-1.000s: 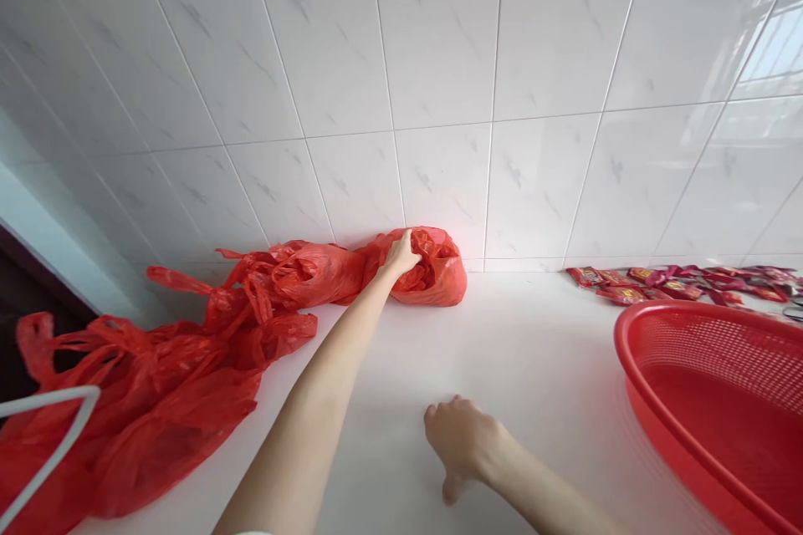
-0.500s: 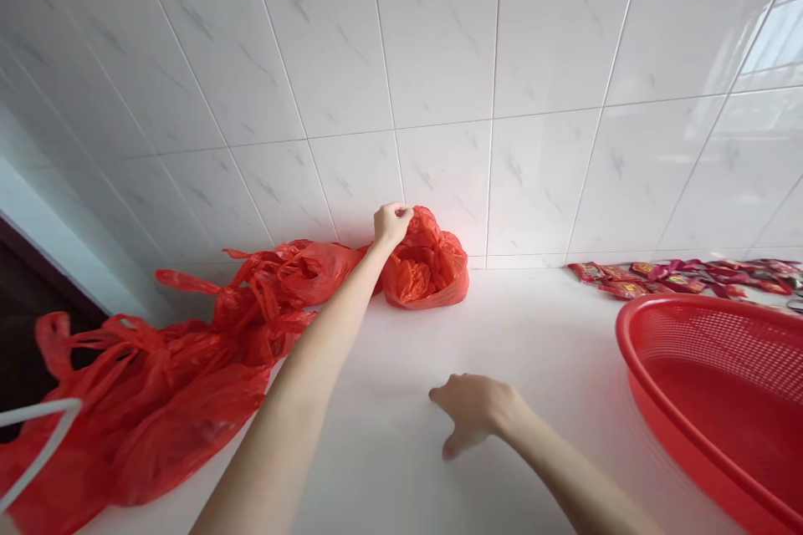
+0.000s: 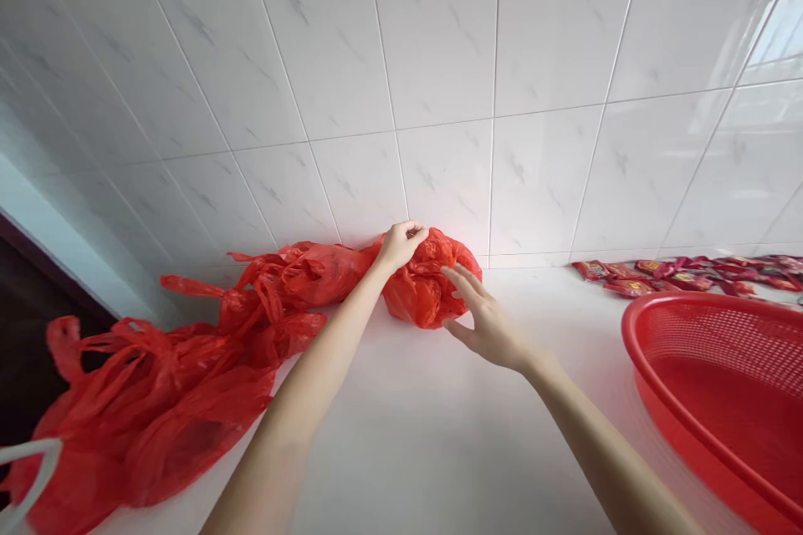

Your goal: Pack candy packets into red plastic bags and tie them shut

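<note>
Nearest, the white surface (image 3: 427,451) lies open between the two forearms, hemmed by a red mesh basket (image 3: 721,368) at the right and a heap of red bags (image 3: 156,401) trailing to its left edge, where the room falls dark. Farther on, the right hand (image 3: 489,322), grip released with fingers spread, is at the front of the red plastic bag (image 3: 420,297), which sits against the tiled wall (image 3: 439,58). The left hand (image 3: 401,242) pinches the bag's top. Beyond the basket, red sachets (image 3: 677,276) line the wall's foot.

Red plastic bags (image 3: 188,384), red mesh basket (image 3: 721,384), red sachets (image 3: 683,276) (yellow marks), white grey-veined wall tiles (image 3: 439,42), white counter (image 3: 427,435)
</note>
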Motion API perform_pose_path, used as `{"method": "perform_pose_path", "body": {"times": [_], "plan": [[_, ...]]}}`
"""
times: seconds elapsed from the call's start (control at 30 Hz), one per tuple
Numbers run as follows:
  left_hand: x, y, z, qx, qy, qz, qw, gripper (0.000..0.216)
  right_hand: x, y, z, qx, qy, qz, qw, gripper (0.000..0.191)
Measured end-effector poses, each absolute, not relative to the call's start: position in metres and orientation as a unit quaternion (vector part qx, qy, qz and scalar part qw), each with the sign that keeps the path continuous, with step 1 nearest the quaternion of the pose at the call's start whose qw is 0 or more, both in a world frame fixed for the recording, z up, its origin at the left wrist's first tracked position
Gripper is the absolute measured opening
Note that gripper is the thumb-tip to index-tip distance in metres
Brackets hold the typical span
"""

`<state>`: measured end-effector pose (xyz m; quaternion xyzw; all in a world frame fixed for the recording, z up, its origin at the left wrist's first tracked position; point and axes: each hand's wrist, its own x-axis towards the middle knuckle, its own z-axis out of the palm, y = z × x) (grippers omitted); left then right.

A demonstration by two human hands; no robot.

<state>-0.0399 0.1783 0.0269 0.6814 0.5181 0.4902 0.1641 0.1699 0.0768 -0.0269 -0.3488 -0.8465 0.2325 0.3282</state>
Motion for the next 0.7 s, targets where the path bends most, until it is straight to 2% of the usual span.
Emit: {"method": "perform_pose_path", "body": {"times": [0.07,0.13,0.3,0.4,0.5,0.7], "plan": [[-0.036,0.171,0.02,0.686,0.493,0.498,0.197,0.024,0.164,0.091,-0.03,-0.336,-0.816,0.267,0.387,0.086],[-0.034,0.163,0.015,0.687,0.474,0.504,0.223,0.026,0.156,0.106,-0.031,-0.327,-0.806,0.284,0.404,0.091],[-0.038,0.153,0.006,0.645,0.458,0.565,0.235,0.022,0.141,0.137,-0.043,-0.394,-0.797,0.304,0.343,0.081],[-0.046,0.153,0.0,0.572,0.454,0.644,0.23,0.023,0.135,0.144,-0.06,-0.436,-0.777,0.296,0.343,0.076],[-0.053,0.155,-0.004,0.494,0.429,0.716,0.244,0.032,0.129,0.147,-0.075,-0.472,-0.761,0.287,0.341,0.076],[-0.07,0.151,0.007,0.396,0.367,0.803,0.251,0.039,0.125,0.147,-0.085,-0.506,-0.742,0.288,0.333,0.075]]}}
